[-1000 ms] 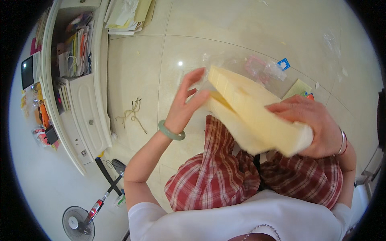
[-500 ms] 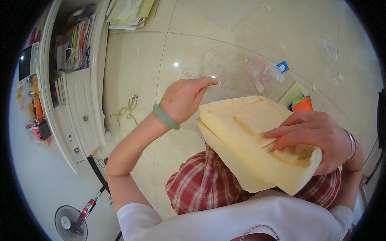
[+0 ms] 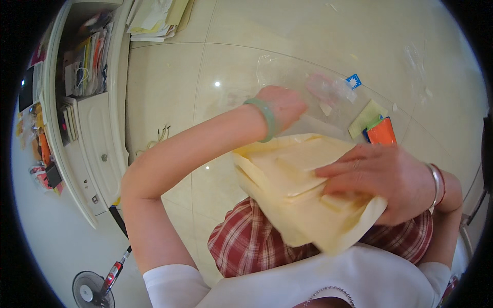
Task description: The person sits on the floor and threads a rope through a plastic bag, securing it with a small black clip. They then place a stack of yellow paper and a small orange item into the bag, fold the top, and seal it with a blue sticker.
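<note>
A pale yellow, box-like piece (image 3: pixel 277 187), which looks like creased paper over a hollowed form, rests across my lap, on red plaid cloth (image 3: pixel 246 241). My right hand (image 3: pixel 380 179) grips its right side, with the fingers bent over the upper face into the hollow and the thumb hidden. Just past the piece's far edge is my left hand (image 3: pixel 283 107), a green bangle at its wrist. It is held above the floor, back of the hand up. Motion blurs its fingers and they point away from view, so whether it holds anything does not show.
Clear plastic wrapping (image 3: pixel 328 87), a blue card (image 3: pixel 354 81) and an orange packet (image 3: pixel 381 132) lie on the tiled floor. A cabinet (image 3: pixel 97 123) stands at the left, with papers (image 3: pixel 156 20) beside it. Lower left is a small fan (image 3: pixel 90 290).
My left hand has swung right and slightly forward, past the far edge of the pale yellow piece. My right hand and the piece have shifted a little left, and the piece looks more crumpled.
</note>
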`<state>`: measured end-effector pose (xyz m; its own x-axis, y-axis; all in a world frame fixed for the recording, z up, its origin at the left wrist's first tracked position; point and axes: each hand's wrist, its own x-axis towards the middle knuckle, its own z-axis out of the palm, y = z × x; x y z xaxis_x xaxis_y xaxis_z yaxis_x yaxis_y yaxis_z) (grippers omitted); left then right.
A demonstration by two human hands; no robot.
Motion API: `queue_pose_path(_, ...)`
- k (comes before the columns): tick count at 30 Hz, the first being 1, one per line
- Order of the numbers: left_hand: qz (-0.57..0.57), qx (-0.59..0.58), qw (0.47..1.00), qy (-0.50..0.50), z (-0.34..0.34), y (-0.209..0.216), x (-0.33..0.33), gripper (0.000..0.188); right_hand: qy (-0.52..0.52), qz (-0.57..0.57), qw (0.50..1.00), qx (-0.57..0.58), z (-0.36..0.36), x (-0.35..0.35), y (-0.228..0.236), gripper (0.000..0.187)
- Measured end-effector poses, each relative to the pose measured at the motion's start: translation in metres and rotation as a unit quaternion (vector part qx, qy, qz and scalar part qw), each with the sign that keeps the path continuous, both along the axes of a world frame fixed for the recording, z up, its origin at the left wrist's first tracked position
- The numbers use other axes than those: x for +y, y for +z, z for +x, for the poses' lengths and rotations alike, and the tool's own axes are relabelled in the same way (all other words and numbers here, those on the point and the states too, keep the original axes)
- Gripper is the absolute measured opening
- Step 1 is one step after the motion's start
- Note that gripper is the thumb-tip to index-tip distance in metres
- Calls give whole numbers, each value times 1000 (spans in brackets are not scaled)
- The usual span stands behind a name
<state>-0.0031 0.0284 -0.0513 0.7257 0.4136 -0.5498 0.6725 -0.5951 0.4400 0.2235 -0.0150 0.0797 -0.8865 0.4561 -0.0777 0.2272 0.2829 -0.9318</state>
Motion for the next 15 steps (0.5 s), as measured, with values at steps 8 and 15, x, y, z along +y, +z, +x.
queue_pose_path(8,-110,19,980,167,-57,33,24,27,-58,-56,994,-78,2,26,-36,38)
queue_pose_path(15,-125,-94,973,171,-53,38,10,24,-12,-78,957,-279,-53,-1,-120,52)
